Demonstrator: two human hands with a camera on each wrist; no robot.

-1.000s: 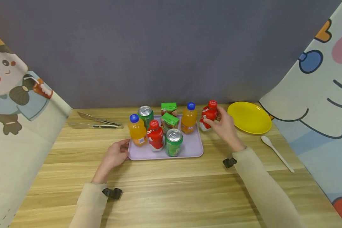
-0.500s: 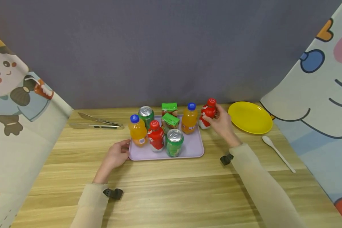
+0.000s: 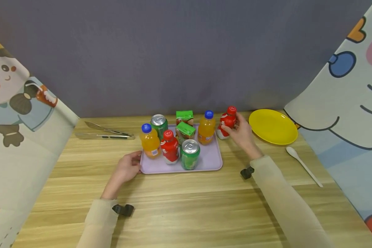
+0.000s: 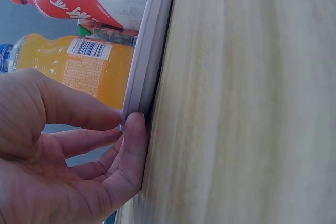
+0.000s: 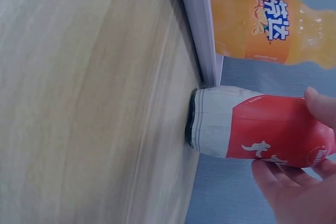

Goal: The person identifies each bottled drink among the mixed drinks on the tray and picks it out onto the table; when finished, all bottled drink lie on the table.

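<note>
A lavender tray [image 3: 208, 161] lies on the wooden table with drinks standing on it: two orange bottles [image 3: 150, 141], a red bottle [image 3: 169, 147], two green cans [image 3: 190, 155] and two green cartons [image 3: 184, 130]. My left hand [image 3: 135, 162] pinches the tray's left rim [image 4: 149, 45], thumb on the edge and fingers [image 4: 100, 137] curled under it. My right hand [image 3: 235, 129] grips a second red bottle [image 3: 227, 121]. That bottle [image 5: 252, 127] stands on the table, its base right beside the tray's far right corner [image 5: 202, 24], with my fingers [image 5: 283, 187] around its upper body.
A yellow plate [image 3: 272, 126] sits at the back right, with a white spoon [image 3: 302, 165] in front of it. Metal tongs [image 3: 105, 132] lie at the back left. Cartoon-printed cloths hang along both sides and a grey backdrop closes off the far edge.
My right hand has shifted the second red bottle slightly closer to the tray's far right corner and set it more upright. My left hand has stayed on the tray's rim.
</note>
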